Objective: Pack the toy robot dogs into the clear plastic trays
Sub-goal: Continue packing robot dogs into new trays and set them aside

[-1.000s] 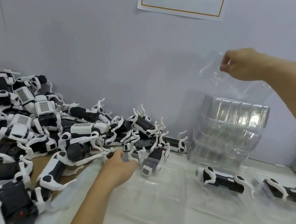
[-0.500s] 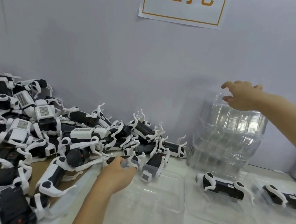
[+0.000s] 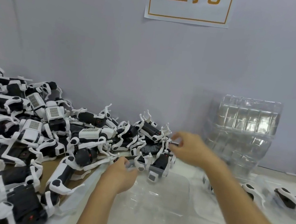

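A heap of black-and-white toy robot dogs (image 3: 46, 136) covers the left of the table. My left hand (image 3: 121, 174) grips a leg of one toy robot dog (image 3: 161, 165) at the heap's right edge, just beyond an empty clear plastic tray (image 3: 165, 200). My right hand (image 3: 189, 149) hovers over the same edge of the heap, fingers loosely spread, its fingertips at a dark dog part; it is motion-blurred. At the right, two more dogs (image 3: 251, 191) (image 3: 291, 200) lie in clear trays, partly hidden by my right forearm.
A tall stack of empty clear trays (image 3: 240, 131) leans against the grey wall at the back right. A paper sign (image 3: 189, 2) hangs on the wall above. Brown cardboard (image 3: 49, 172) lies under the heap.
My right hand has let go of a clear tray, come down from the tray stack and moved left to the heap. My left hand has stayed on the same dog.
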`<state>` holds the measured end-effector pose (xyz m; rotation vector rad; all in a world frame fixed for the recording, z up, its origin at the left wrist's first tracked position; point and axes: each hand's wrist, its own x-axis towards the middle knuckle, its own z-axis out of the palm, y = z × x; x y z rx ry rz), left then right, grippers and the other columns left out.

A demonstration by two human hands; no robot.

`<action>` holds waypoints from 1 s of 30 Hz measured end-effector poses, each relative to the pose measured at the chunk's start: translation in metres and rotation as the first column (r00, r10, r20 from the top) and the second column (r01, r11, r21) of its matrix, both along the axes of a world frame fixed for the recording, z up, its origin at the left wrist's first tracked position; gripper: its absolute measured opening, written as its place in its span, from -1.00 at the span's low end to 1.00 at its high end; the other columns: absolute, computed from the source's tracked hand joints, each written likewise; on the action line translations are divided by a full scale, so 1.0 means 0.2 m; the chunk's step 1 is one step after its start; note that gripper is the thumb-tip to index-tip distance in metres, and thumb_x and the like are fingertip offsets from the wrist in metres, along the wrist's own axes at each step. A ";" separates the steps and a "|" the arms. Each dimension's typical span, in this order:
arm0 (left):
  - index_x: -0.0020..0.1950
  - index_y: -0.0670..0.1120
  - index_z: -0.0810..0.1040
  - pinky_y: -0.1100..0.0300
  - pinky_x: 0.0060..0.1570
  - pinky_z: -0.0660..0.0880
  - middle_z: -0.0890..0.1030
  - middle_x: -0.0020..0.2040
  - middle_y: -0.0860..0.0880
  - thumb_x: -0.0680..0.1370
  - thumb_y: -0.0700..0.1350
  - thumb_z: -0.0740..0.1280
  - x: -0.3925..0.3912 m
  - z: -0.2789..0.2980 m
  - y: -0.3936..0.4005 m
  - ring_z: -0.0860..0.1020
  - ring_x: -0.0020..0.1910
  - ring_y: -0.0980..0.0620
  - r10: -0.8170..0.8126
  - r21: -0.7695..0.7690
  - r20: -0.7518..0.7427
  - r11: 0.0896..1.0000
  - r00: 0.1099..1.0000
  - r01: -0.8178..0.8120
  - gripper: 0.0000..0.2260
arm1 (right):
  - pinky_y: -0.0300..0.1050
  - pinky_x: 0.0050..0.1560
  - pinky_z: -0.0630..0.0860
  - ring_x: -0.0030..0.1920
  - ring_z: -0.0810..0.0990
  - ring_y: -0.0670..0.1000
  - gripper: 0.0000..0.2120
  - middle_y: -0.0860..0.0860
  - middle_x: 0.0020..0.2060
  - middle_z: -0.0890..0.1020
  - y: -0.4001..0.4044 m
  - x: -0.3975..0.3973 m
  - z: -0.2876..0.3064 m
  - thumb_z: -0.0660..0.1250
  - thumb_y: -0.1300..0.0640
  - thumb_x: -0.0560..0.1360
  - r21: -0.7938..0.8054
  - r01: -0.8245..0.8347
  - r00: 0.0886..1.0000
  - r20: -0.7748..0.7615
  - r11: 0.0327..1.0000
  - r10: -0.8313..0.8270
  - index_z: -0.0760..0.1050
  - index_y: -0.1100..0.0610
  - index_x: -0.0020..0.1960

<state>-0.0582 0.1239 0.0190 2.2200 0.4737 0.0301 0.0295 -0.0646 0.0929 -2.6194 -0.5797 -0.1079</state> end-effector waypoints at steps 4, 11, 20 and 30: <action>0.01 0.01 0.31 0.14 -0.17 0.37 0.52 0.13 -0.10 0.58 0.02 0.22 0.00 0.00 0.00 0.50 -0.10 -0.02 0.009 0.015 -0.013 1.000 1.000 -0.008 -0.87 | -0.15 0.02 0.41 0.11 0.49 0.06 -0.66 0.04 0.13 0.59 0.07 -0.01 -0.21 0.31 -0.04 0.56 -0.033 0.107 0.980 -0.163 0.994 -0.111 0.50 0.08 0.28; 0.06 0.01 0.32 0.19 -0.31 0.32 0.42 0.39 -0.18 0.59 0.03 0.22 0.01 0.00 0.00 0.39 -0.30 0.10 0.003 0.076 -0.033 0.997 0.999 0.000 -0.85 | -0.10 -0.15 0.47 -0.19 0.55 0.13 -0.69 0.22 -0.30 0.66 0.07 0.02 -0.28 0.30 0.17 0.59 0.254 0.226 0.974 -0.075 0.940 -0.214 0.60 0.25 -0.29; 0.15 -0.05 0.35 0.21 -0.37 0.31 0.44 0.00 -0.02 0.61 -0.07 0.20 0.01 -0.01 -0.03 0.39 -0.28 0.08 0.059 -0.032 0.039 0.998 0.997 -0.058 -0.86 | -0.08 -0.30 0.43 -0.29 0.53 0.23 -0.76 0.18 -0.40 0.62 0.00 -0.01 -0.10 0.33 0.22 0.56 0.573 0.149 0.958 0.119 0.806 -0.262 0.59 0.27 -0.26; 0.08 -0.09 0.42 0.01 0.03 0.48 0.57 0.00 -0.10 0.61 -0.02 0.21 0.03 0.02 -0.10 0.51 0.06 -0.13 0.317 0.013 0.294 0.942 0.902 -0.336 -0.84 | -0.34 -0.23 0.52 -0.28 0.59 -0.18 -0.78 -0.07 -0.32 0.65 -0.05 -0.12 0.09 0.32 0.14 0.60 0.840 -0.096 0.955 0.228 0.533 -0.189 0.63 -0.04 -0.19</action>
